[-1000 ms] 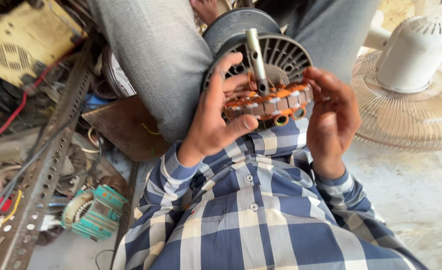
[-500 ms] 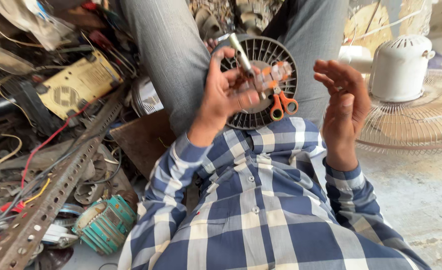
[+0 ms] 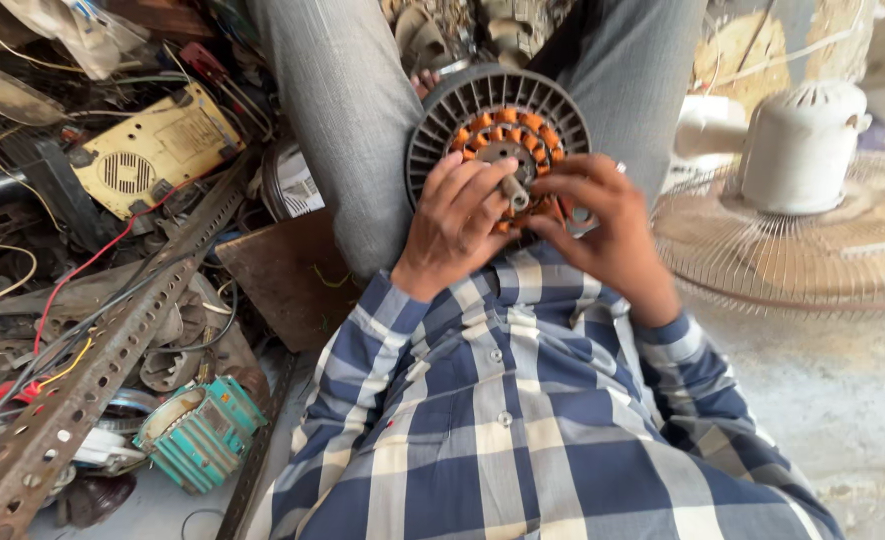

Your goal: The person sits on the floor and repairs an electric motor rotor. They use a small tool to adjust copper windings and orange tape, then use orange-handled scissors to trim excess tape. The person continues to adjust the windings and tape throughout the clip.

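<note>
A: At far left we noted a yellow box (image 3: 153,152) amid scrap, a holed metal bar (image 3: 93,370), and a teal motor (image 3: 201,432).

B: At centre, between the knees, we saw the fan motor (image 3: 498,130), its shaft (image 3: 515,190) pointing up toward us, the disc lying flat.

A: We judged it heavy and stiff, the copper coils fragile; best held by the ribbed rim.

B: Our left hand (image 3: 453,225) had fingers curled onto the shaft; our right hand (image 3: 603,225) was cupped against the edge. A white fan (image 3: 803,150) lay at right.
</note>
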